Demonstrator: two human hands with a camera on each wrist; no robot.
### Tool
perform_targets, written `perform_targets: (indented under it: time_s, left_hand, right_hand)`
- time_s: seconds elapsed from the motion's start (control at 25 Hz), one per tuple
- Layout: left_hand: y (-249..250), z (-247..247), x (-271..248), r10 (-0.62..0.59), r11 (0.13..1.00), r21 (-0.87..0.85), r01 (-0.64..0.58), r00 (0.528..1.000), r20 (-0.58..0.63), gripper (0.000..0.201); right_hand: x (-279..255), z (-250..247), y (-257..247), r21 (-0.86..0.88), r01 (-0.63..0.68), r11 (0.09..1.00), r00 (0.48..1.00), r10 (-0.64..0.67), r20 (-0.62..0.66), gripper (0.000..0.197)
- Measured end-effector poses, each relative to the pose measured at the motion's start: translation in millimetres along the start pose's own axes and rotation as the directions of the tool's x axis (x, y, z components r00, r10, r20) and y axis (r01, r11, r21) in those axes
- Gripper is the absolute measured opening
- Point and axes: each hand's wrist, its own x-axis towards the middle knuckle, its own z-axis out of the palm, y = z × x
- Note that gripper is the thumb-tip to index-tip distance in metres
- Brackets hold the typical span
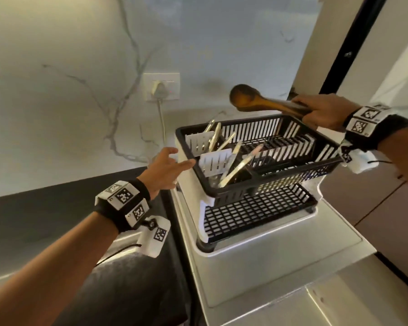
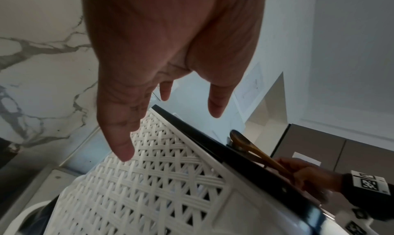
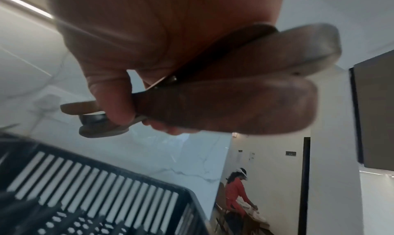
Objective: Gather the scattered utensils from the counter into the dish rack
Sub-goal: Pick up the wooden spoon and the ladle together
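Observation:
A black-and-white two-tier dish rack (image 1: 282,174) stands on the steel drainboard. Its front-left cutlery compartments hold several utensils (image 1: 233,161), leaning handles up. My right hand (image 1: 316,111) grips a bundle of wooden-handled utensils above the rack's back right corner. A wooden spoon (image 1: 245,97) points left out of that grip. In the right wrist view the wooden handles (image 3: 245,103) and a metal spoon (image 3: 102,127) show in the fist, over the rack (image 3: 95,179). My left hand (image 1: 174,161) hovers with fingers spread beside the rack's left rim, holding nothing; its fingers (image 2: 119,142) hang over the white lattice side (image 2: 160,179).
A wall socket with a plug and cable (image 1: 161,87) is on the marble backsplash behind the rack. The steel drainboard (image 1: 280,267) extends toward me; a dark counter (image 1: 45,220) lies at the left. Cabinets stand at the right. A person in red (image 3: 234,193) works far off.

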Motion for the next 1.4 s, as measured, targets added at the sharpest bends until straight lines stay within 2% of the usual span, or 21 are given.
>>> perform_targets:
  time_s: [0.08,0.16,0.28,0.52,0.68,0.84,1.0,1.12,1.32,1.4]
  left_hand:
    - [2,4,12,-0.080,0.994,-0.079,0.078,0.996,-0.029,0.075]
    - [5,11,23,-0.134,0.986,-0.104,0.127,0.989,-0.067,0.078]
    - [7,21,38,-0.180,0.979,-0.114,0.172,0.982,-0.065,0.077]
    - [4,21,58,-0.200,0.976,-0.101,0.194,0.978,-0.053,0.070]
    - [3,21,58,-0.191,0.977,-0.108,0.185,0.980,-0.054,0.081]
    - [6,22,55,-0.182,0.977,-0.125,0.175,0.982,-0.047,0.091]
    - [4,22,56,-0.186,0.976,-0.124,0.178,0.981,-0.059,0.083]
    - [1,23,57,-0.187,0.978,-0.115,0.177,0.979,-0.086,0.074]
    - [-2,23,57,-0.177,0.981,-0.097,0.167,0.978,-0.107,0.072]
    - [-3,24,58,-0.171,0.983,-0.092,0.161,0.979,-0.114,0.072]
  right_hand:
    - [9,3,36,-0.051,-0.039,0.998,0.998,0.042,0.049,0.056]
    - [22,11,68,-0.109,-0.052,0.993,0.992,0.063,0.106,0.041]
    - [46,25,93,-0.203,0.015,0.979,0.985,0.021,0.170,0.036]
    - [103,48,79,-0.283,0.241,0.928,0.949,-0.164,0.268,0.032]
    - [136,75,59,-0.277,0.361,0.890,0.906,-0.265,0.329,0.017]
    - [160,99,45,-0.183,0.399,0.899,0.868,-0.306,0.391,0.026]
    - [176,112,38,-0.145,0.343,0.928,0.831,-0.228,0.507,0.042]
    - [187,118,32,-0.168,0.326,0.930,0.812,-0.184,0.554,0.047]
    - [194,128,26,-0.198,0.339,0.920,0.788,-0.162,0.594,0.053]
    - [194,131,23,-0.165,0.324,0.932,0.787,-0.169,0.593,0.063]
